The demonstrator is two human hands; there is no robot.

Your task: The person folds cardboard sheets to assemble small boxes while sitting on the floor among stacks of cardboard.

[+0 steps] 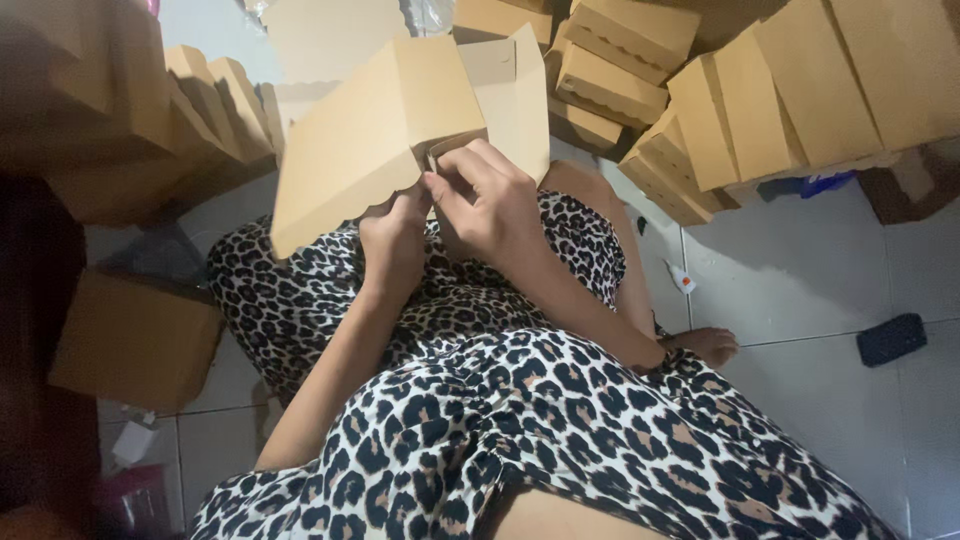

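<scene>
Cardboard box [370, 130] gripped by left hand [393, 240], right hand [490, 200]; fingertips partly hidden.

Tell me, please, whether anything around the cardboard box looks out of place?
A small white tube and a dark flat object lie loose on the tiled floor, apart from the stacked boxes; nothing looks damaged.

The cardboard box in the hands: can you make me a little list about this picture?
held thing: brown cardboard box, part folded, wavy-edged lid
left hand: grips the box's lower edge
right hand: pinches a flap at the box's side
lap: leopard-print dress
around: stacks of folded boxes on the tiled floor
small things: dark flat object
</scene>
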